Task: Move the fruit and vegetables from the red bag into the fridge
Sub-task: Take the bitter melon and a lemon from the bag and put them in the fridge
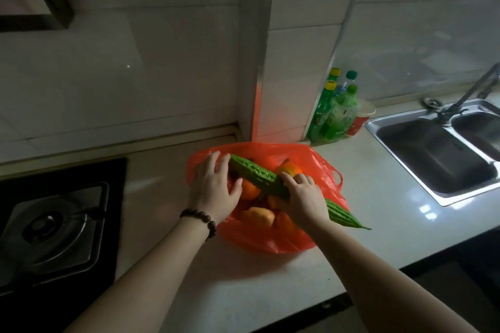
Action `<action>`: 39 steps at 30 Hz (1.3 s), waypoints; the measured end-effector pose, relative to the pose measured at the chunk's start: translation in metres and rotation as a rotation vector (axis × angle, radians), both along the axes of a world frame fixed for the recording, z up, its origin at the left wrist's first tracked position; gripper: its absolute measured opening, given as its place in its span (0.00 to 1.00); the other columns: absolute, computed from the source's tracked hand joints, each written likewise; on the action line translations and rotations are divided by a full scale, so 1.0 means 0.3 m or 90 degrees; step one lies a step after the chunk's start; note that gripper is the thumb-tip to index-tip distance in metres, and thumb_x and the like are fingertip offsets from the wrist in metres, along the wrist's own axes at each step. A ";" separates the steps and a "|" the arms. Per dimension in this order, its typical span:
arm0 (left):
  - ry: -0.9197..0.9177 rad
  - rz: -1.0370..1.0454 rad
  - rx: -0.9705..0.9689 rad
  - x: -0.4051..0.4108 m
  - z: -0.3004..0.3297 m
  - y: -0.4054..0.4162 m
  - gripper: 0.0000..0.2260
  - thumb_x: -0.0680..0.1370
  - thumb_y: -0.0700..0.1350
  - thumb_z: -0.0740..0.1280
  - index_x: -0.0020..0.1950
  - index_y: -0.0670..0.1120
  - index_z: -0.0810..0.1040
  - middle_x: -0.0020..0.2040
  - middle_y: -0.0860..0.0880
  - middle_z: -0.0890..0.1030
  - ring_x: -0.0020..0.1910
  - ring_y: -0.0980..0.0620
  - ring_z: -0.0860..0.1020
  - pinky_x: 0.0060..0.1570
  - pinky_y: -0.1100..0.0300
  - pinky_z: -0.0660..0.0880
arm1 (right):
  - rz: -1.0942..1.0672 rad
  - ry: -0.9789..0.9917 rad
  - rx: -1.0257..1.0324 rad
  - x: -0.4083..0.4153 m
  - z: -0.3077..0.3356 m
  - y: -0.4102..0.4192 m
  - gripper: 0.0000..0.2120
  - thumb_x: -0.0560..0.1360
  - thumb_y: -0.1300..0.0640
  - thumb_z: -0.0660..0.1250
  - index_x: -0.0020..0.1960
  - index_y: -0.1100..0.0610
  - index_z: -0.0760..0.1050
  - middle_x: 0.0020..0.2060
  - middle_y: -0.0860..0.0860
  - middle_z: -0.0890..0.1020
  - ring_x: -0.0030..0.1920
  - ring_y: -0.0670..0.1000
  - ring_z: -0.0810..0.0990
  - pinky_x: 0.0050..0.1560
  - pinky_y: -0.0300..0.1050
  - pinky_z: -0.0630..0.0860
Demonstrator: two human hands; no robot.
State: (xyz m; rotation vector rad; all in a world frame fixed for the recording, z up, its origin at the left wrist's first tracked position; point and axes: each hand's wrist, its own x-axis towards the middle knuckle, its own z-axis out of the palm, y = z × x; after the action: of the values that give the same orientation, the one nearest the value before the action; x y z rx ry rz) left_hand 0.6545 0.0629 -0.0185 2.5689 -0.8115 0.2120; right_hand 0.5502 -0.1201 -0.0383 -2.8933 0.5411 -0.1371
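Note:
A red plastic bag (259, 238) lies open on the white counter, in the middle of the view. A long bumpy green bitter gourd (257, 174) lies slanted across its mouth, tip sticking out to the right. My right hand (304, 201) is wrapped around the gourd's middle. My left hand (213, 189), with a bead bracelet on the wrist, rests fingers spread on the bag's left edge, touching the gourd's far end. Under the gourd lie orange fruits (289, 169) and a yellowish fruit (258, 216). No fridge is in view.
A black gas hob (54, 224) fills the left side. A steel double sink (438, 154) with a tap sits at the right. Several green bottles (334, 113) and a red-white paper cup (361, 119) stand in the corner behind the bag. A tiled wall rises close behind.

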 end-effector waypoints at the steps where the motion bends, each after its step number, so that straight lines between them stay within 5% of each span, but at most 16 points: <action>1: -0.001 -0.013 -0.007 -0.013 0.000 -0.030 0.27 0.75 0.55 0.63 0.70 0.45 0.66 0.71 0.43 0.66 0.70 0.43 0.63 0.68 0.46 0.63 | -0.011 -0.015 -0.003 -0.016 0.016 -0.016 0.28 0.73 0.43 0.65 0.70 0.50 0.64 0.54 0.56 0.74 0.56 0.59 0.72 0.52 0.52 0.71; 6: 0.014 -0.078 0.017 -0.080 -0.030 -0.177 0.27 0.74 0.55 0.64 0.69 0.44 0.67 0.69 0.42 0.67 0.69 0.43 0.63 0.68 0.49 0.62 | -0.108 -0.075 0.018 -0.096 0.064 -0.121 0.28 0.71 0.45 0.67 0.69 0.52 0.67 0.53 0.57 0.76 0.57 0.61 0.72 0.52 0.54 0.72; 12: 0.132 -0.118 0.144 -0.082 -0.127 -0.391 0.35 0.73 0.59 0.64 0.74 0.47 0.56 0.73 0.43 0.59 0.72 0.42 0.57 0.70 0.50 0.58 | -0.190 -0.094 0.009 -0.223 0.062 -0.253 0.28 0.72 0.45 0.68 0.69 0.53 0.67 0.52 0.56 0.77 0.53 0.58 0.74 0.51 0.51 0.73; 16: 0.143 -0.080 0.163 -0.084 -0.190 -0.504 0.42 0.70 0.67 0.64 0.74 0.46 0.53 0.70 0.42 0.60 0.69 0.42 0.61 0.68 0.50 0.59 | -0.229 -0.082 0.018 -0.276 0.037 -0.305 0.28 0.72 0.44 0.68 0.69 0.50 0.66 0.51 0.54 0.77 0.51 0.55 0.74 0.50 0.50 0.74; 20: 0.154 -0.048 0.160 -0.067 -0.225 -0.557 0.43 0.69 0.64 0.68 0.74 0.46 0.52 0.70 0.42 0.61 0.66 0.41 0.64 0.66 0.50 0.61 | -0.232 -0.088 0.050 -0.305 0.001 -0.332 0.27 0.73 0.44 0.67 0.69 0.48 0.65 0.53 0.52 0.75 0.52 0.52 0.72 0.52 0.49 0.74; 25: 0.153 -0.015 0.083 -0.080 -0.201 -0.542 0.37 0.70 0.57 0.71 0.72 0.47 0.57 0.68 0.42 0.63 0.64 0.40 0.67 0.63 0.49 0.66 | -0.195 -0.100 0.067 -0.301 0.000 -0.373 0.27 0.73 0.43 0.66 0.69 0.48 0.64 0.53 0.51 0.75 0.52 0.51 0.72 0.52 0.48 0.74; 39: -0.062 0.222 -0.098 -0.184 0.083 -0.106 0.38 0.66 0.62 0.72 0.70 0.46 0.64 0.63 0.42 0.70 0.60 0.41 0.70 0.56 0.48 0.71 | 0.090 -0.170 0.102 -0.047 0.153 -0.101 0.28 0.72 0.45 0.68 0.68 0.51 0.68 0.51 0.57 0.76 0.53 0.60 0.73 0.50 0.52 0.71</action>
State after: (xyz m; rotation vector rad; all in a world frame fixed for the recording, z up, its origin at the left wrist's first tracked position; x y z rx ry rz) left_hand 0.5992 0.0312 0.0064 2.5501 -0.3563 0.4893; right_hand 0.5361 -0.1504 0.0077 -2.6873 0.2860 -0.4309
